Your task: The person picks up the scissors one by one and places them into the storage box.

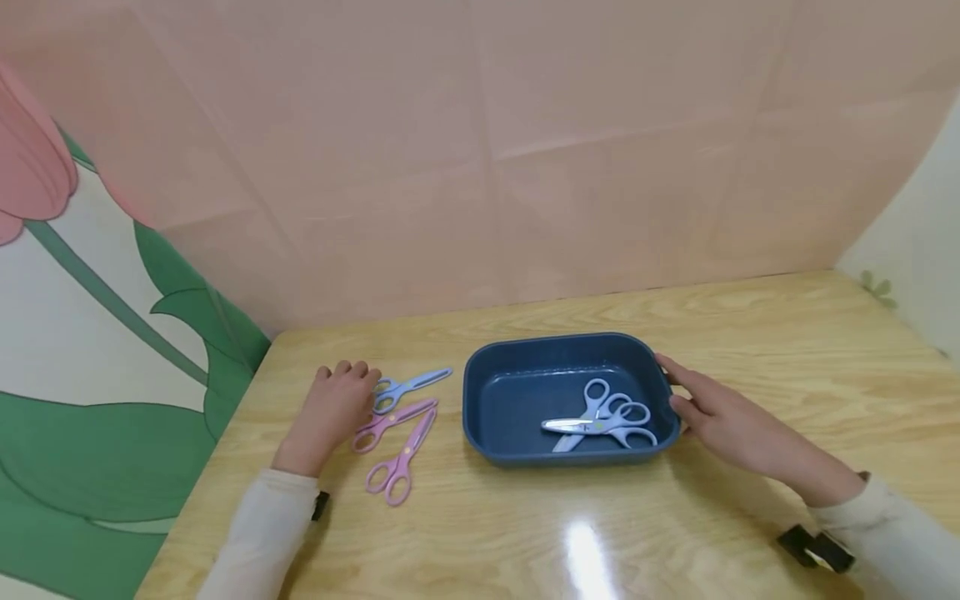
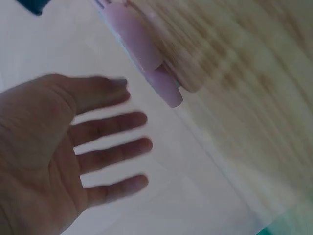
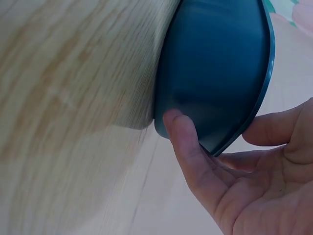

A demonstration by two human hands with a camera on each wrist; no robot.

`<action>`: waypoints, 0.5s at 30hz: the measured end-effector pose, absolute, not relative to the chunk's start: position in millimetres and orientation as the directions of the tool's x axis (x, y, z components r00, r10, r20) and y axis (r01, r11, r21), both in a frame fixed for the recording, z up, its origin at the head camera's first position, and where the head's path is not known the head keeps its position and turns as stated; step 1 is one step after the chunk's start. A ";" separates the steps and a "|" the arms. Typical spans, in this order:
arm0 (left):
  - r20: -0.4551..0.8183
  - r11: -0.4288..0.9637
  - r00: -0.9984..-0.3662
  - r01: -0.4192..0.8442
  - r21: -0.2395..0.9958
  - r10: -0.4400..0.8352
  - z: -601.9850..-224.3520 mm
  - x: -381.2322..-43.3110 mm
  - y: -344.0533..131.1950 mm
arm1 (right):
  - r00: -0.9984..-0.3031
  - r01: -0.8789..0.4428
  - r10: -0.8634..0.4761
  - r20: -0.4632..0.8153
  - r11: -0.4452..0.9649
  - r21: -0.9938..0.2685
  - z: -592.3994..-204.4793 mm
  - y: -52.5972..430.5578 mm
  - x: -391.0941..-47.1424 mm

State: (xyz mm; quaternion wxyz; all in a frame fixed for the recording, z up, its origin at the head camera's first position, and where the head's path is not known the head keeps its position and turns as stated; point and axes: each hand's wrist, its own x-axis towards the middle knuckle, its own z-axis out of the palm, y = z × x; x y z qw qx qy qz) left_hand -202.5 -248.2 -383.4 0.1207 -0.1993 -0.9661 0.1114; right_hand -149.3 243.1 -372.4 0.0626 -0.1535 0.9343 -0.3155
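Two pale-blue, metal-bladed scissors [image 1: 600, 426] lie in the glossy navy rectangular box [image 1: 510, 408] our right hand [image 1: 723, 421] grips; one blue pair [image 1: 405, 388] and two pink pairs [image 1: 407, 452] seem left outside, near our left hand [image 1: 341, 404], fingers spread.

On the tabletop [image 1: 465, 533], I count three pairs of scissors: two pink pairs [image 1: 406, 456] and one blue pair [image 1: 407, 387]. In the one dark blue tray [image 1: 506, 408] I count two more, both pale blue pairs [image 1: 600, 427]. That gives me five scissors, one tray and my two sleeves [image 1: 262, 529].
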 end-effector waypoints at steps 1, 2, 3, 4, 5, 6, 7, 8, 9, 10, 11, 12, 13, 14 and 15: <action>0.194 0.895 -0.889 0.360 -0.263 0.415 -383.8 -202.4 -245.8 | -0.945 -0.252 -0.327 -0.016 0.758 -0.602 -371.9 243.2 -149.5; 0.193 0.897 -0.889 0.362 -0.255 0.414 -384.2 -202.4 -243.7 | -0.945 -0.257 -0.327 -0.012 0.763 -0.593 -371.6 243.2 -149.6; 0.192 0.899 -0.891 0.364 -0.244 0.412 -385.0 -202.5 -241.8 | -0.945 -0.259 -0.327 -0.010 0.767 -0.588 -371.3 243.2 -149.6; 0.187 0.902 -0.894 0.363 -0.234 0.408 -385.6 -202.4 -240.2 | -0.945 -0.260 -0.327 -0.010 0.768 -0.585 -371.2 243.1 -149.6; 0.180 0.908 -0.900 0.356 -0.221 0.397 -386.3 -202.3 -239.1 | -0.945 -0.260 -0.328 -0.011 0.769 -0.584 -371.2 243.1 -149.6; 0.174 0.913 -0.905 0.350 -0.210 0.387 -386.9 -202.4 -238.1 | -0.944 -0.261 -0.329 -0.011 0.770 -0.583 -371.1 243.0 -149.6; 0.167 0.918 -0.911 0.343 -0.201 0.377 -387.3 -202.5 -237.4 | -0.945 -0.260 -0.328 -0.014 0.771 -0.581 -371.1 242.9 -149.6; 0.161 0.922 -0.916 0.337 -0.189 0.368 -387.8 -202.9 -237.2 | -0.945 -0.258 -0.327 -0.016 0.774 -0.579 -371.0 242.7 -149.6; 0.155 0.925 -0.920 0.332 -0.184 0.361 -387.9 -202.8 -236.8 | -0.946 -0.255 -0.325 -0.018 0.776 -0.577 -371.0 242.6 -149.7; 0.149 0.928 -0.923 0.327 -0.180 0.354 -387.8 -202.8 -236.7 | -0.946 -0.254 -0.325 -0.021 0.777 -0.576 -370.9 242.5 -149.7; 0.144 0.930 -0.926 0.322 -0.176 0.348 -387.7 -202.7 -236.6 | -0.946 -0.254 -0.325 -0.022 0.778 -0.574 -370.9 242.5 -149.7; 0.139 0.932 -0.929 0.319 -0.174 0.344 -387.6 -202.7 -236.7 | -0.946 -0.253 -0.324 -0.023 0.779 -0.574 -370.9 242.4 -149.8; 0.135 0.933 -0.931 0.316 -0.171 0.340 -387.5 -202.6 -237.0 | -0.946 -0.251 -0.323 -0.026 0.781 -0.572 -371.0 242.4 -150.0; 0.129 0.935 -0.933 0.314 -0.166 0.336 -387.4 -202.4 -237.2 | -0.946 -0.252 -0.324 -0.026 0.780 -0.573 -371.1 242.3 -150.2; 0.122 0.935 -0.934 0.315 -0.161 0.335 -386.9 -202.0 -237.4 | -0.946 -0.254 -0.324 -0.023 0.780 -0.572 -371.3 242.2 -150.3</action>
